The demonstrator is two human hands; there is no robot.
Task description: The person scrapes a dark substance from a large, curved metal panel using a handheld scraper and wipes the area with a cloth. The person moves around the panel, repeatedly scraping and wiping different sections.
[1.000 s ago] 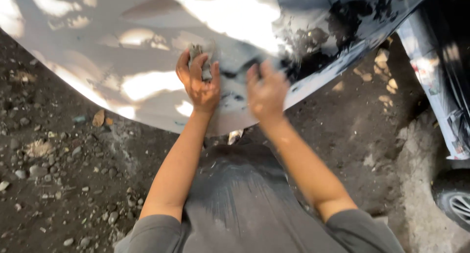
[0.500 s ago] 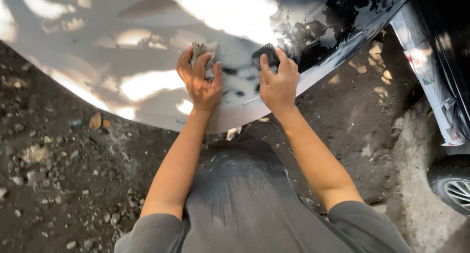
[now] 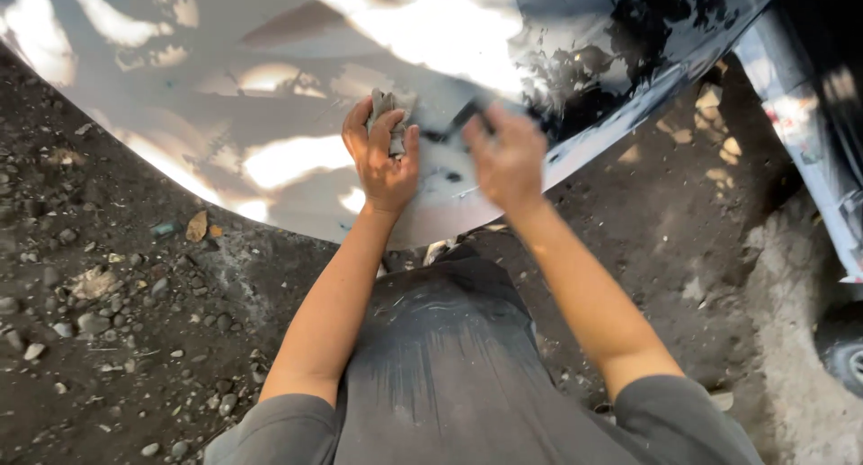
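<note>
Left hand (image 3: pixel 382 155) grips a grey pad (image 3: pixel 388 114) against the panel (image 3: pixel 270 78). At its 3 o'clock, the blurred right hand (image 3: pixel 508 159) clutches a dark block (image 3: pixel 457 125). Gravel (image 3: pixel 99 312) lies at 7 o'clock; a tyre (image 3: pixel 845 344) at 4.

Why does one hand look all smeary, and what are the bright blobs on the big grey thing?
In the head view, the right hand is smeared by motion blur, while the left hand, gripping a crumpled grey pad, looks sharp. The bright blobs are patches of sunlight on the curved grey panel, with shadows between them.
</note>
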